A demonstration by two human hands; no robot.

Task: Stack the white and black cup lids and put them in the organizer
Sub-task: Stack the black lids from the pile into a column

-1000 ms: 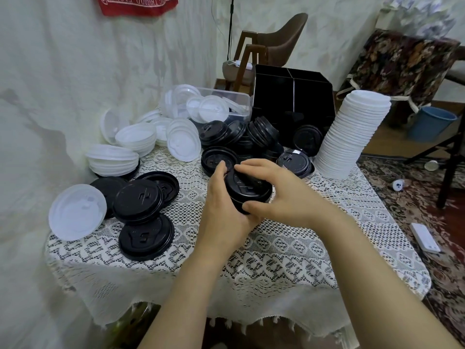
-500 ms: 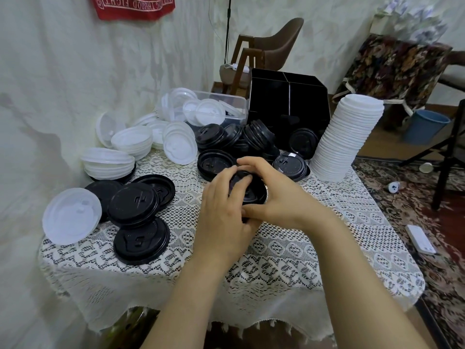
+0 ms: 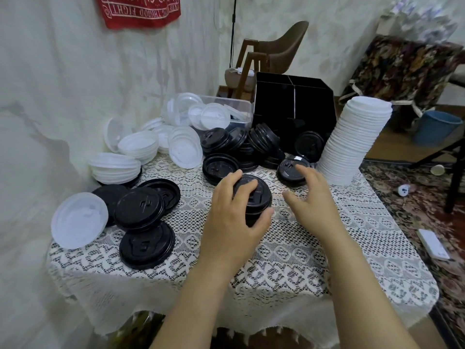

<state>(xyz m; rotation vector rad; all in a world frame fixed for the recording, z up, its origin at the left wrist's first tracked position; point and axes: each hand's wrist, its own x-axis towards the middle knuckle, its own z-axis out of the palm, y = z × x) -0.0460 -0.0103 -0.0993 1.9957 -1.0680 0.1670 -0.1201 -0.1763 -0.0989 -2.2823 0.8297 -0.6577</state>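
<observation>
A short black stack (image 3: 260, 201) is gripped by the left hand (image 3: 231, 222), with fingers curled over its top and the thumb pressed to its near side. It stands on the tablecloth (image 3: 276, 260) at mid-table. The right hand (image 3: 314, 205) is held open just beside it, fingers spread and nothing held. Its fingertips are close to a single black lid (image 3: 289, 170), but contact cannot be made out. More black lids are heaped behind, against the organizer (image 3: 294, 102) at the far edge, whose inside is too dark to read. Others lie flat to the left (image 3: 141, 207). A tall white stack (image 3: 352, 147) stands to the right and appears to lean, and loose white lids (image 3: 136, 147) are piled far left.

The greatest risk is judged to lie with the white stack, which could be toppled if brushed by the right forearm on a reach toward the organizer. The gripped stack could splay if lifted before its lids are fully nested. Lids near the left edge could be tipped off if the cloth were dragged.
</observation>
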